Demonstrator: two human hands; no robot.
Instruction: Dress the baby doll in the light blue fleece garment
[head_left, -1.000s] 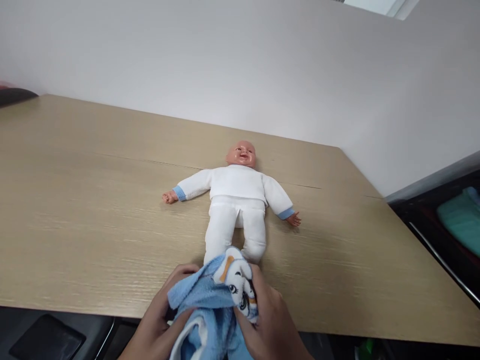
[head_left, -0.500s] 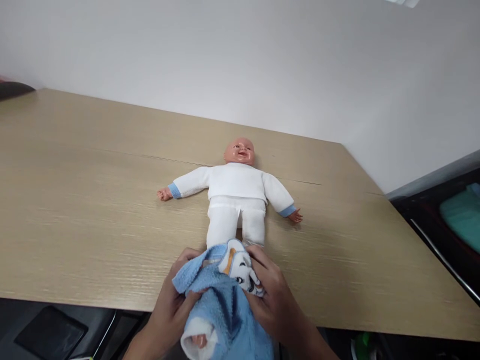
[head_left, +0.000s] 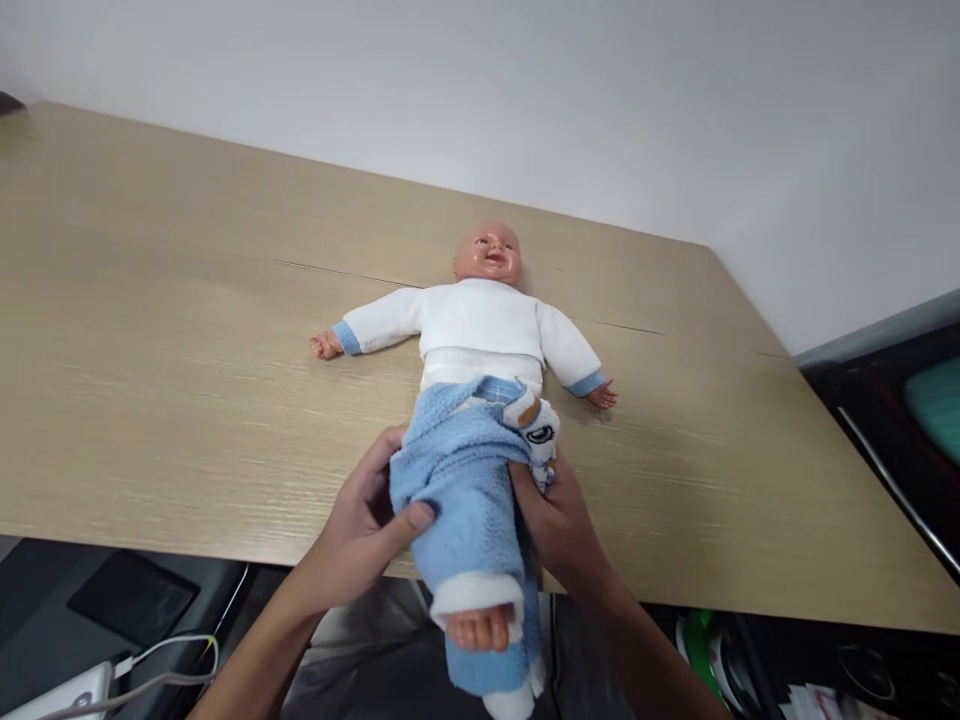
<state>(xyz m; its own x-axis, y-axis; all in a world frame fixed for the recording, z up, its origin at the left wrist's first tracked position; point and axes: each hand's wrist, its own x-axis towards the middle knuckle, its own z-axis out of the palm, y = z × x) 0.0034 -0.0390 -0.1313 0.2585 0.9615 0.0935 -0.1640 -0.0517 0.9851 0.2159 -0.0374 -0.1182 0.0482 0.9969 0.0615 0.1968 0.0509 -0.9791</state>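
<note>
Since half a second ago we have drawn the light-blue terry-cloth trousers [head_left: 469, 470] up from the feet to the waist of the plastic baby doll in white clothing [head_left: 480, 325], which lies face-up near the wooden table's [head_left: 150, 330] near edge. Our left hand [head_left: 360, 525] and right hand [head_left: 559, 520] both pinch the fabric. It looks soft, light and stretchy, best gripped at the waistband.

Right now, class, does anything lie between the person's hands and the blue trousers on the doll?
Nothing visible does. The left hand and right hand each have a grip on the blue trousers, pulled up the doll lying on the table.
</note>
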